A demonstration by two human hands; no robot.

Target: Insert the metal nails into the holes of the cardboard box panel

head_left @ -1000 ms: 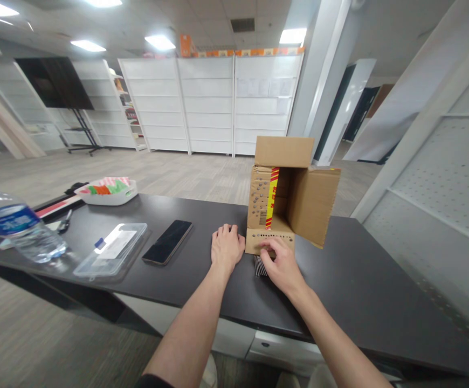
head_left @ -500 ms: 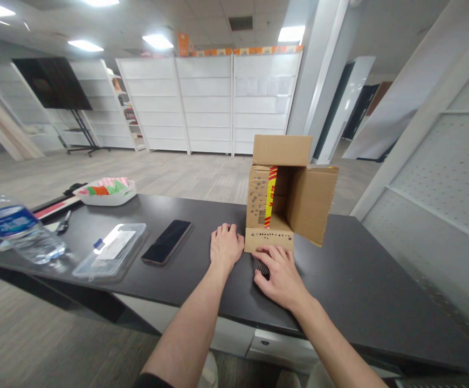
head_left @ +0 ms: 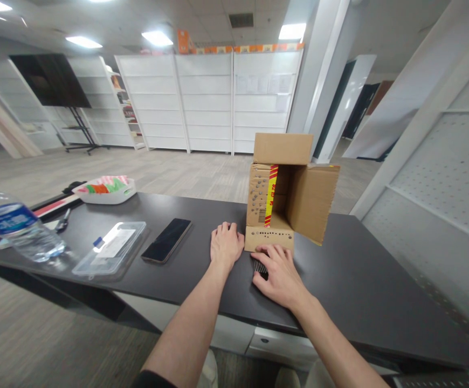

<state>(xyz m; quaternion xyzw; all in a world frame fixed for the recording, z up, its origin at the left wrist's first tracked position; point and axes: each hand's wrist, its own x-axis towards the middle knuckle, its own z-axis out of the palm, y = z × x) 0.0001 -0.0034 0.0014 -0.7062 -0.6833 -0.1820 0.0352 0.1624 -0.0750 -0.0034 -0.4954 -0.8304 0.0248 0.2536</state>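
My right hand [head_left: 280,275] is wrapped over a small black thing with thin white stripes [head_left: 260,267]. Most of that thing is hidden under the palm, so its kind cannot be told. A cardboard box [head_left: 257,196] lies on its side with its mouth facing me and its flaps spread out. The right fingertips touch or nearly touch its lower flap, which has rows of small dark dots. To the left of that flap, my left hand [head_left: 226,247] rests palm down on the dark table [head_left: 351,285], open and holding nothing.
Left of my hands lie a phone [head_left: 167,241] and a clear plastic case [head_left: 111,249]. Farther left, a tilted-looking water bottle [head_left: 14,223] stands near a white basket [head_left: 111,197] of colourful packets. A perforated white panel [head_left: 448,188] borders the right side.
Both hands, the striped thing and the box stay almost where they were. The whole view has shifted very slightly.
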